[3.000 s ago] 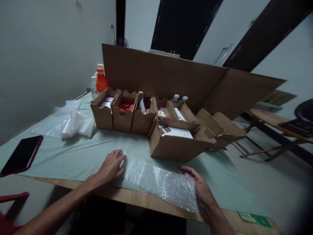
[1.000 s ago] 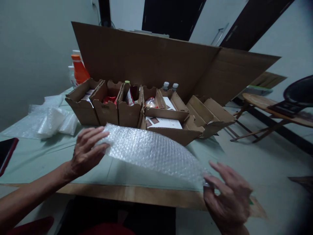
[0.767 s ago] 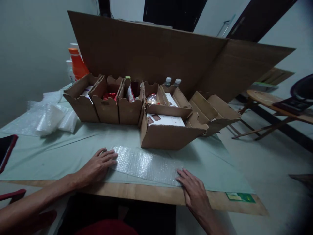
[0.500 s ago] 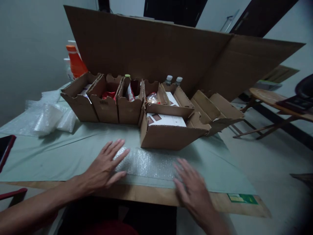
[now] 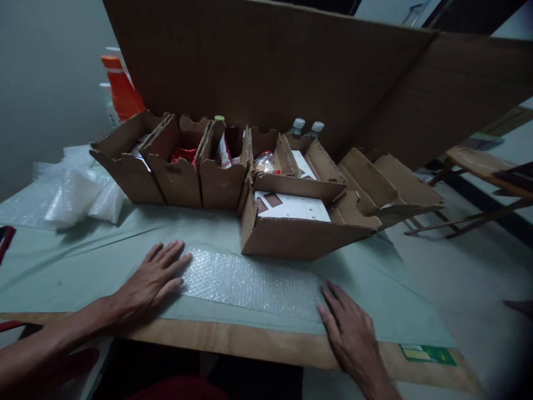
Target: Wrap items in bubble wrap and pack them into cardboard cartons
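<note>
A flat strip of clear bubble wrap [image 5: 250, 283] lies on the green cloth near the table's front edge. My left hand [image 5: 152, 280] rests palm down at its left end, fingers spread, the fingertips at the wrap's edge. At the right end my right hand [image 5: 350, 328] lies on the cloth with its fingers stretched out and the tips by the wrap's corner. Neither hand grips anything. Just behind the strip stands a cardboard box [image 5: 303, 239] holding a white carton [image 5: 291, 207] with brown squares.
Several cardboard bins [image 5: 222, 186] with packets line the back, before a tall cardboard panel [image 5: 266, 66]. Crumpled bubble wrap [image 5: 75, 200] lies at the left, an orange bottle [image 5: 122, 91] behind it. Empty-looking bins [image 5: 370, 180] lean at the right. A wooden stool [image 5: 478, 164] stands beyond.
My hands have moved apart, the left one leftward and the right one rightward, and have come down on the cloth. More of the bubble wrap shows between them. The camera view has shifted slightly.
</note>
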Demonstrator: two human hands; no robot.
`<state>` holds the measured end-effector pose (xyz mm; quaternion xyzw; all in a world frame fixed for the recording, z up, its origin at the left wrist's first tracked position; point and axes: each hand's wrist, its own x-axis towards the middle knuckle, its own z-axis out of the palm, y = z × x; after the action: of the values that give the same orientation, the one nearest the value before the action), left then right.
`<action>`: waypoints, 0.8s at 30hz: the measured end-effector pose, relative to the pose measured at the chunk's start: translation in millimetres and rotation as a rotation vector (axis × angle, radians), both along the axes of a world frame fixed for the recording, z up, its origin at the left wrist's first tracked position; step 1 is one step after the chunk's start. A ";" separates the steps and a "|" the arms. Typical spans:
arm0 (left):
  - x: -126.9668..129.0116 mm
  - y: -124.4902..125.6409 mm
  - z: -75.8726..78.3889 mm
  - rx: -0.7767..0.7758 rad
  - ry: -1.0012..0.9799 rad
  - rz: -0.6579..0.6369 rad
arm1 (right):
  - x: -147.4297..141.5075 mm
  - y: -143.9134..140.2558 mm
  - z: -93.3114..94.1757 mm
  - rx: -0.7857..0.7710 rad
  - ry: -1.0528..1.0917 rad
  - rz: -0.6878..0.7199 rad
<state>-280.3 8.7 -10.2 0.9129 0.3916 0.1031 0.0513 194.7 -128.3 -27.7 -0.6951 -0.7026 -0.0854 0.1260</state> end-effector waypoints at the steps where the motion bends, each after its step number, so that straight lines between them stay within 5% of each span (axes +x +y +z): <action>1: -1.6 -0.9 2.5 0.037 -0.026 0.074 | 5.3 1.3 4.9 0.022 0.005 -0.030; 5: 18.1 -4.0 17.1 0.044 0.039 0.312 | -6.2 31.9 20.6 0.026 0.025 -0.005; 9: 47.0 -9.3 22.1 -0.110 0.108 0.345 | -26.7 59.4 24.8 -0.059 0.072 0.028; 15: 41.7 -11.0 13.4 -0.316 -0.292 0.333 | -49.5 27.4 39.5 -0.048 0.450 -0.035; 20: 26.4 35.1 53.1 -0.186 -0.333 0.299 | -116.1 -16.7 44.4 -0.178 0.769 0.046; 24: 60.7 88.9 70.2 -0.078 -0.181 0.212 | -183.7 -30.3 30.1 -0.295 0.921 0.214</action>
<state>-219.6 97.5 60.0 0.8508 0.4831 0.1746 0.1108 11.0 -158.6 2.4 -0.5951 -0.6458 0.3447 0.3317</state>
